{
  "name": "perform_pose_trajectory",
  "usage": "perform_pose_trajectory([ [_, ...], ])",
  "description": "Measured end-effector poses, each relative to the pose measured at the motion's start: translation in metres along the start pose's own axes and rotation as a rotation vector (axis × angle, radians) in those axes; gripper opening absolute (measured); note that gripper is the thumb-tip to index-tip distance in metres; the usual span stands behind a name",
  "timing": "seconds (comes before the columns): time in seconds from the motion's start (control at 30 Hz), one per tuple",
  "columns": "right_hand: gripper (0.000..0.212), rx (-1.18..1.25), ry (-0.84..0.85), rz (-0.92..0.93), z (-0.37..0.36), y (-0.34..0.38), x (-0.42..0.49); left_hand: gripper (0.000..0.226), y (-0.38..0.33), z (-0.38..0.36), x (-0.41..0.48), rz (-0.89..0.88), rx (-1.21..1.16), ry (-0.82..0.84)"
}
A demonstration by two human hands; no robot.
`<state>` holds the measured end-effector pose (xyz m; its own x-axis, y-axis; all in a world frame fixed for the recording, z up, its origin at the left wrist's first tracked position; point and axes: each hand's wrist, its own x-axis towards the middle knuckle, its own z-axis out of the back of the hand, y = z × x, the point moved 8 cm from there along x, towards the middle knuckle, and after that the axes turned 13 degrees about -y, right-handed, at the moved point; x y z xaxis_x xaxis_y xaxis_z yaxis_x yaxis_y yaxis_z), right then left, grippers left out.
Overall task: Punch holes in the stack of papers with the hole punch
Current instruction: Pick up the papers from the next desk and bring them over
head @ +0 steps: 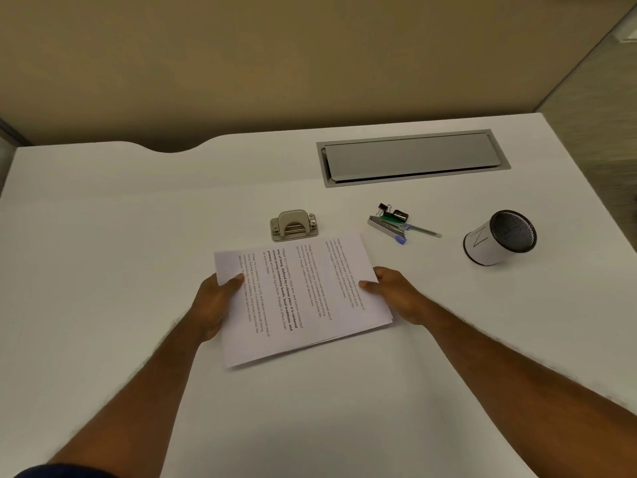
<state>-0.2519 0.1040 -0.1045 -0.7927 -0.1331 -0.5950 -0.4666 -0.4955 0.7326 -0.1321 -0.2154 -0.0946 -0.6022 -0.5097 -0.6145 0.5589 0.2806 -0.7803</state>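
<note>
You held the stack of papers (296, 298) in both hands, its far edge just short of the hole punch (293, 225), slightly skewed and not yet in the slot. Your left hand (213, 301) pinched the stack's left edge, its fingers (237, 278) closed over the top sheet; your right hand (396, 293) gripped the right edge the same way. Right of the hole punch lay a stapler (387, 227), binder clips (391, 211) and a pen (418, 231); farther right stood a pen cup (496, 238) on the counter (138, 219). You seemed to be at the aligning step. Next, I judge, you needed to square the stack and slide 1 edge fully into the punch before pressing.
</note>
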Motion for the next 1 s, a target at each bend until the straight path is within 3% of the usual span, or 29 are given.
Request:
perform_pose_trajectory([
  [0.17, 0.028, 0.041, -0.128, -0.013, 0.007, 0.0, 0.006, 0.016, -0.008, -0.004, 0.005, -0.015, 0.03, 0.019],
  [0.63, 0.015, 0.008, -0.133, -0.001, 0.006, 0.008, 0.009, 0.023, -0.011, -0.005, 0.019, -0.034, 0.079, -0.019],
  [0.83, 0.029, -0.012, -0.159, 0.003, 0.009, 0.01, 0.014, 0.022, -0.013, -0.006, 0.022, -0.028, 0.073, -0.03],
  [1.0, 0.011, -0.028, -0.174, 0.014, 0.01, 0.017, 0.017, 0.025, -0.018, -0.006, 0.028, -0.038, 0.065, -0.04],
])
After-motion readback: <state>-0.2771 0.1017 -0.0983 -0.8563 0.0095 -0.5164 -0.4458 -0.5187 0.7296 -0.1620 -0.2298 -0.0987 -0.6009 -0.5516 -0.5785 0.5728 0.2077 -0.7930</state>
